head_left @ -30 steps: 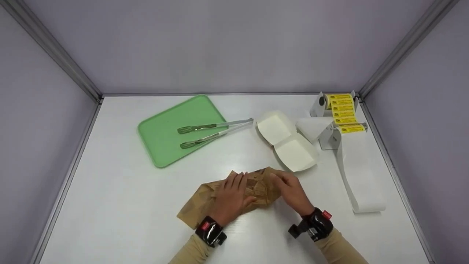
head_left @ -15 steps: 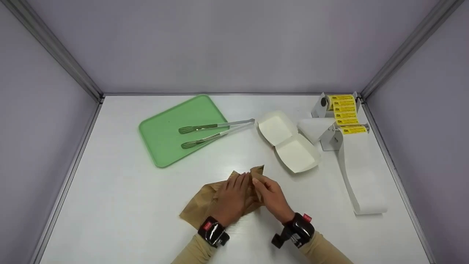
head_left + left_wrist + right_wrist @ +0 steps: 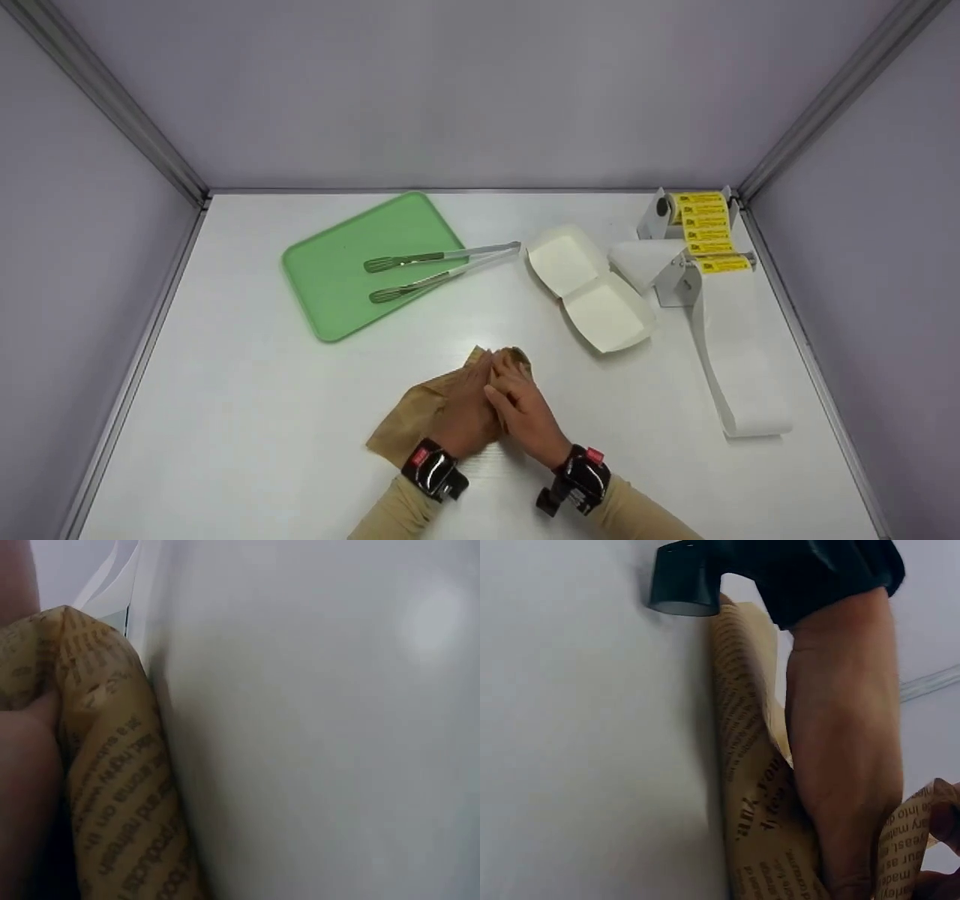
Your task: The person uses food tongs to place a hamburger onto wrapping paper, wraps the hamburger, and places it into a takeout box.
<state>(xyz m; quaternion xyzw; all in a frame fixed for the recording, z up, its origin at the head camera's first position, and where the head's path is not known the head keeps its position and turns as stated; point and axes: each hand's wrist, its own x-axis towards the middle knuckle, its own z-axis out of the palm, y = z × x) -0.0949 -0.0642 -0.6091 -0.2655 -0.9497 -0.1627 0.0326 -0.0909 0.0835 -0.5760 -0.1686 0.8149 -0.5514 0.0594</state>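
Brown printed wrapping paper [image 3: 409, 427], folded and bulging, lies on the white table under both hands. Over its middle rests my left hand [image 3: 466, 416], fingers straight and pointing away. My right hand [image 3: 527, 420] holds the paper's folded right edge, its fingertips meeting the left hand's. In the left wrist view, a rounded fold of the paper [image 3: 127, 787] stands up from the table. The right wrist view has my left hand [image 3: 847, 787] reaching down between two raised parts of the paper [image 3: 757, 795]. Anything inside the wrap is hidden.
Behind, a green tray [image 3: 330, 300] carries metal tongs [image 3: 420, 286] that reach past its right edge. An open white clamshell box [image 3: 607, 311] sits to the right of the tray. Farther right stands a label dispenser [image 3: 675, 285] with yellow stickers [image 3: 705, 223] and trailing backing strip [image 3: 739, 360].
My right hand has moved left, folding the paper's right side inward over the middle, up against the left hand. The left hand has stayed almost in place on the paper.
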